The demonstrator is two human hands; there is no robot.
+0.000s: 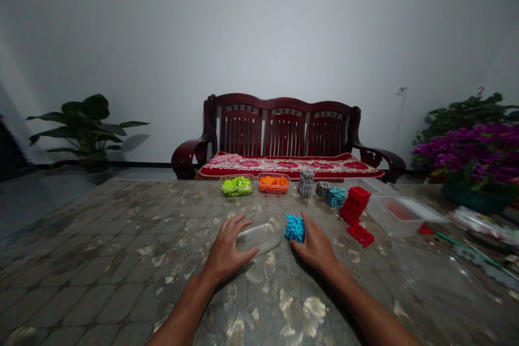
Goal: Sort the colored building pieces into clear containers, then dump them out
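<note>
My left hand (pixel 227 248) curls around the near left side of an empty clear plastic tub (pixel 263 231) on the table. My right hand (pixel 314 246) grips a blue block of joined plastic pieces (pixel 294 227) just right of the tub, fingers wrapped behind it. Both forearms reach in from the bottom edge.
At the table's (pixel 121 259) far side stand a tub of green pieces (pixel 237 186), a tub of orange pieces (pixel 273 184), grey blocks (pixel 306 183), a teal block (pixel 336 197) and red blocks (pixel 354 204). A clear tub (pixel 399 215) sits right. A wooden bench (pixel 284 140) is behind.
</note>
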